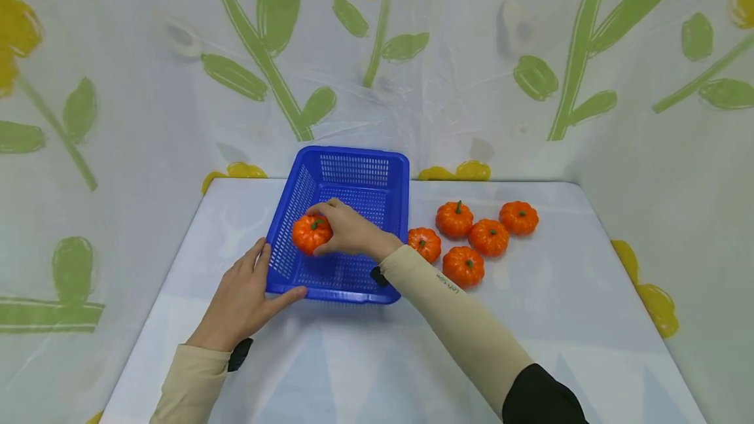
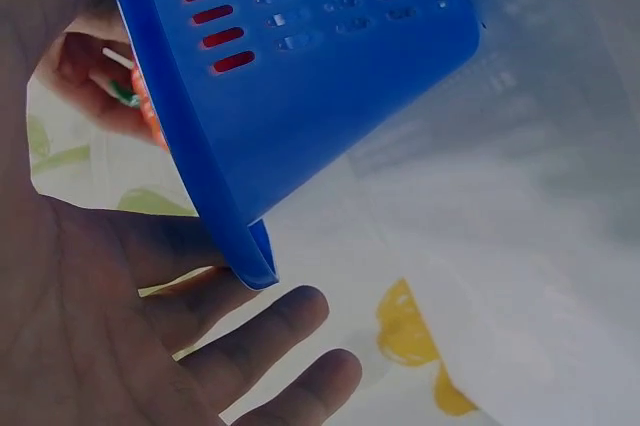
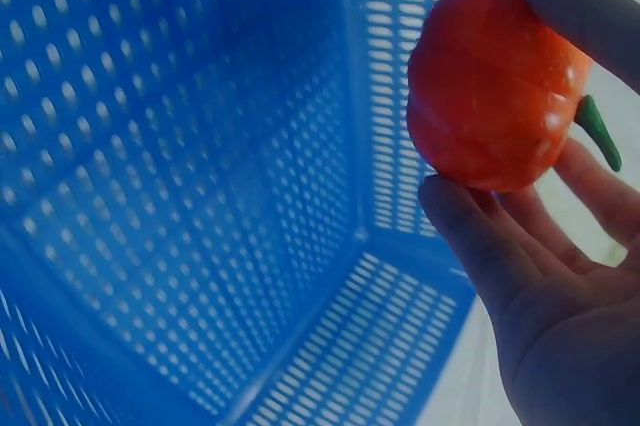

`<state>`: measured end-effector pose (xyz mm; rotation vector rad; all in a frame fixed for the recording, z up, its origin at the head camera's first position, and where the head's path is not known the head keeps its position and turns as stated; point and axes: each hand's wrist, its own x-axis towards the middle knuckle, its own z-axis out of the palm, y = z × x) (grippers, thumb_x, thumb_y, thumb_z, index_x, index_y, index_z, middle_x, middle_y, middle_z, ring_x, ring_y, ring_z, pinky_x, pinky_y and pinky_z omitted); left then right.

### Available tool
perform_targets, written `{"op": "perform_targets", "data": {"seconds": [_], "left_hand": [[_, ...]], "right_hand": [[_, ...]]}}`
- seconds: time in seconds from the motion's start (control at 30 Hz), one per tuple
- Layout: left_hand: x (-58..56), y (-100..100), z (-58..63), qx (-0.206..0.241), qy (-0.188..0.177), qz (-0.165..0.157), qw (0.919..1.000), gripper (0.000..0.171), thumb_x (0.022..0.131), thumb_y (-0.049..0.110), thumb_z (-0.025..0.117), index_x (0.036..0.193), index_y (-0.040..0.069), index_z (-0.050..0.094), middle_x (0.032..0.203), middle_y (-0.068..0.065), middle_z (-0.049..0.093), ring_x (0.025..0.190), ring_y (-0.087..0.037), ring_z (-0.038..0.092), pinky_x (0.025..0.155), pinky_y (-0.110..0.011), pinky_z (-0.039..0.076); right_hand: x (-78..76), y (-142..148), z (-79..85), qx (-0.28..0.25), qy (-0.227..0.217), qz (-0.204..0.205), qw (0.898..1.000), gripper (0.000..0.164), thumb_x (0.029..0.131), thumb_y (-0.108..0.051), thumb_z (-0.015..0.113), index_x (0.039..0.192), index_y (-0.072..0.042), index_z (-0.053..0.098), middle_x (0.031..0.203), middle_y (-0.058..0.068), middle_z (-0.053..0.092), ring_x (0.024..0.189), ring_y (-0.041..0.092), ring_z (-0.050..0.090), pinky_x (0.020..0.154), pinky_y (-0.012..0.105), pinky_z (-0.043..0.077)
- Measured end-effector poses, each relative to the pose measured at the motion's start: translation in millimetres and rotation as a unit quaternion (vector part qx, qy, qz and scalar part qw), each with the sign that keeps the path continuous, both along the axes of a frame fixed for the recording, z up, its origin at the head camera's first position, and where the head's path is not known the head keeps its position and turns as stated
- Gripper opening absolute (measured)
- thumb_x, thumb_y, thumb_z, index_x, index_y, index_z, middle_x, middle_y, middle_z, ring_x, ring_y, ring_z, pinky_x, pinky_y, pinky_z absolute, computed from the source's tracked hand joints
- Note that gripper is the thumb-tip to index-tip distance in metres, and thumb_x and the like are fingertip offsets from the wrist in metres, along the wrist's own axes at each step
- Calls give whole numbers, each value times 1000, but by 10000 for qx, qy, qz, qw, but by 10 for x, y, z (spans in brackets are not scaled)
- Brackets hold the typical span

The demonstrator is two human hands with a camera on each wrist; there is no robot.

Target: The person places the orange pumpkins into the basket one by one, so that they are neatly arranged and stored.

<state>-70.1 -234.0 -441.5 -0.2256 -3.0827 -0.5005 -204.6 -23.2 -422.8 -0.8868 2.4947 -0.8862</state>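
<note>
A small orange pumpkin (image 1: 311,235) with a green stem is held by my right hand (image 1: 353,231) between thumb and fingers, over the left part of a blue plastic basket (image 1: 353,296). In the right wrist view, the pumpkin (image 3: 490,86) stands clear of the perforated basket floor (image 3: 200,196). My left hand (image 1: 238,296) rests against the basket's front left corner, thumb along the front rim. Its fingers (image 2: 265,331) look extended beside the rim in the left wrist view. No other pumpkin shows in the basket, though my right forearm hides part of it.
Several more orange pumpkins (image 1: 489,237) sit on the white table (image 1: 530,319) right of the basket, the nearest (image 1: 424,244) close to its right wall. Behind the table hangs a flower-printed sheet (image 1: 459,84).
</note>
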Motion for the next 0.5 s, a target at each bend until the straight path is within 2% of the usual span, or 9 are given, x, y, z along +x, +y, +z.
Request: {"op": "perform_targets", "data": {"seconds": [0.23, 0.5], "left_hand": [[-19, -7, 8, -5, -44, -33, 10000, 114, 86, 76, 59, 151, -14, 31, 158, -33, 28, 134, -56, 39, 109, -69, 34], [-25, -10, 28, -61, -24, -55, 10000, 114, 85, 76, 60, 149, -15, 34, 156, -34, 30, 134, -56, 40, 108, -69, 34]], "right_hand": [[47, -97, -138, 455, -132, 459, 9978, 68, 84, -28, 86, 144, -19, 54, 139, 5, 51, 119, 18, 53, 104, 31, 49], [58, -184, -269, 839, -76, 585, 9947, 66, 85, -21, 85, 144, -22, 54, 143, 6, 48, 122, 18, 52, 106, 36, 48]]}}
